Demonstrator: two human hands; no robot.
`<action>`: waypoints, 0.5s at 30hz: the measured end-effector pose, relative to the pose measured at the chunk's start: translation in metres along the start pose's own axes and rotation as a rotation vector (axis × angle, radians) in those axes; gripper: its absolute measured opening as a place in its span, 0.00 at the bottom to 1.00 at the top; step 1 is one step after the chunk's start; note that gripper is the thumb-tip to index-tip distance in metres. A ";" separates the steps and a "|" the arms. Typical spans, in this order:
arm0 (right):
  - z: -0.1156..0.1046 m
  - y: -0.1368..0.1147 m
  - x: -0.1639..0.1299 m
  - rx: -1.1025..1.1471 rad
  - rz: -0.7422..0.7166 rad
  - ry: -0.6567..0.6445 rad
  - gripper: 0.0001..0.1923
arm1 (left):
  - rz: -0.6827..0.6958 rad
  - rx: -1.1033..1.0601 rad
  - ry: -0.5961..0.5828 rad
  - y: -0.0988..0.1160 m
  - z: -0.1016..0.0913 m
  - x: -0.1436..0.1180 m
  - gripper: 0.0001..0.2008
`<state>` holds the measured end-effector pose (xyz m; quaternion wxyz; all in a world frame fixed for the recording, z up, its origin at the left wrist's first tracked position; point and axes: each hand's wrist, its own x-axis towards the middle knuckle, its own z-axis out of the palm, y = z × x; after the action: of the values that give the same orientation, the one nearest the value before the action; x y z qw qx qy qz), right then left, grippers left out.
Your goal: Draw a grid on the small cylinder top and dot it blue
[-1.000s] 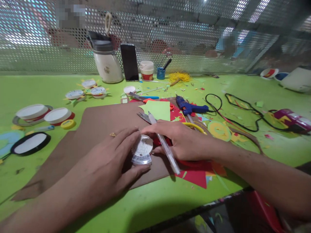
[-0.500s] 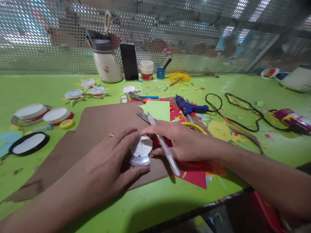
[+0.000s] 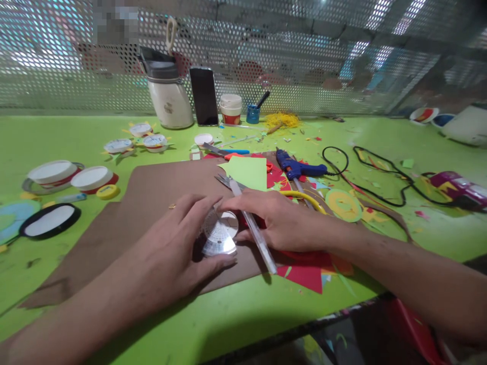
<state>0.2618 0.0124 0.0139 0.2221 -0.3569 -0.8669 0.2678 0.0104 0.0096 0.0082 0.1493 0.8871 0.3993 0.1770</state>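
Note:
A clear protractor lies over a small white round disc, which looks like a cup base or lid. My left hand curls around their left side, thumb on the protractor's near edge and fingers at the far edge. My right hand holds a clear-barrelled pen slantwise between its fingers, while its fingertips rest at the disc's right edge. Beneath both hands is a brown cardboard sheet. Scissors with open blades lie just beyond the right hand, their handles partly hidden by it.
A blue glue gun with a black cord lies right of a light green paper. Red paper sticks out under my right wrist. White round lids and a black-rimmed oval are left. A jug and phone stand behind.
The view has shifted slightly. My left fingers have spread a little around the protractor, which has shifted slightly. My right hand keeps the pen at the disc's edge.

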 end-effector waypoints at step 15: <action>0.006 -0.001 -0.001 -0.018 -0.034 0.033 0.20 | -0.086 0.043 -0.010 0.004 -0.002 -0.003 0.31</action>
<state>0.2587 0.0095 0.0100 0.2377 -0.3483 -0.8715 0.2502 0.0102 0.0052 0.0110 0.1397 0.8731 0.4399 0.1574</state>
